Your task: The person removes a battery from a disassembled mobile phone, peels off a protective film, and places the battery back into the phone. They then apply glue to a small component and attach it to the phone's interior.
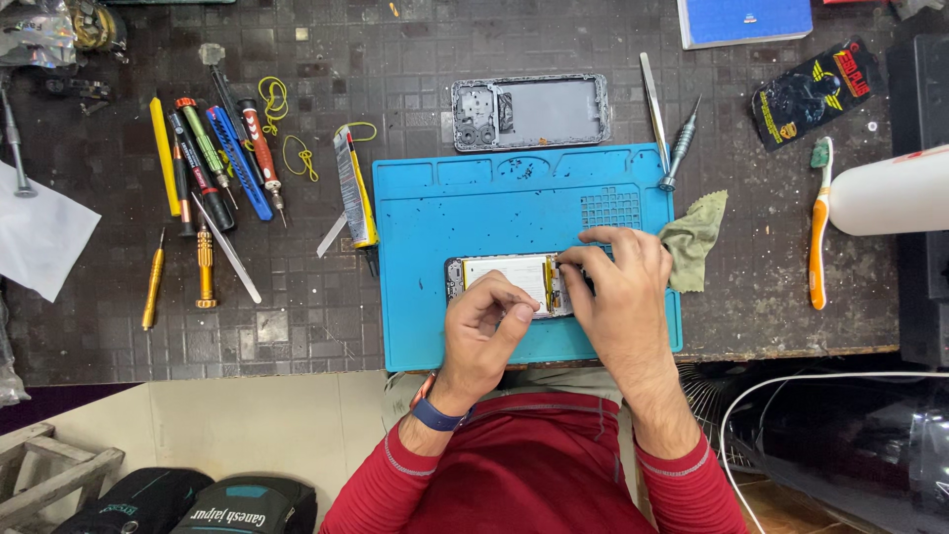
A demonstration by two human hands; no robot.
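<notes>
Seen from above, a person in red sleeves works on an opened smartphone [509, 285] lying lengthwise on a blue silicone repair mat [465, 208] at the near edge of a dark tabletop [326, 316]. The phone's back is off, showing a pale battery and a yellow strip beside it.

The left hand [484, 331] rests on the phone's near edge, fingers curled and thumb pressed against the forefinger as if pinching something small; what it pinches cannot be made out. The right hand [618, 287] covers the phone's right end, fingertips bent down and close together onto the parts there. The phone lies directly under both hands, its left end sticking out beyond the left hand.

Work this fine is probably best done with one hand bracing the phone flat against the mat and light, steady pressure from the fingertips.

Beyond the mat lies the removed grey back frame [531, 111]. Metal tweezers [653, 99] and a screwdriver [680, 145] lie to its right, a green cloth [696, 237] at the mat's right edge. A row of coloured screwdrivers [213, 158] lies well to the left.
</notes>
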